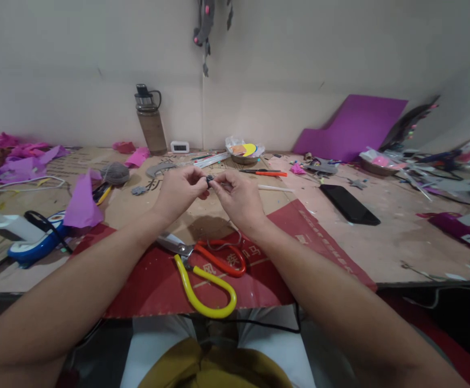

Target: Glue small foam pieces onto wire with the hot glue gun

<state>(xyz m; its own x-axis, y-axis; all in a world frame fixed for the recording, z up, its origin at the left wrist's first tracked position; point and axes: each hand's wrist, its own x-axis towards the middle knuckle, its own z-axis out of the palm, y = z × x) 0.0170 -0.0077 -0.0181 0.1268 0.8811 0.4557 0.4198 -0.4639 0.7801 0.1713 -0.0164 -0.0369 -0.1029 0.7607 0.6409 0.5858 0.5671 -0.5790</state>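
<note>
A small dark grey piece (209,178), perhaps felt, is pinched between my two hands above the middle of the table; its exact shape is hidden by the fingers. My left hand (184,188) grips it from the left between thumb and forefinger. From the other side, my right hand (237,196) pinches it with fingers curled. Below them, scissors (213,275) with one red and one yellow handle lie on a red printed sheet (146,293). A thin grey strand (222,246) runs near the red handle. Left of my left hand lie a grey cut-out (139,191) and a grey yarn ball (116,173).
A water bottle (152,124) and small white clock (179,147) stand by the wall. An orange cutter (271,173) and black phone (348,205) lie rightward. A blue glue gun (36,250) is at left. Purple sheet (356,126) leans at back right.
</note>
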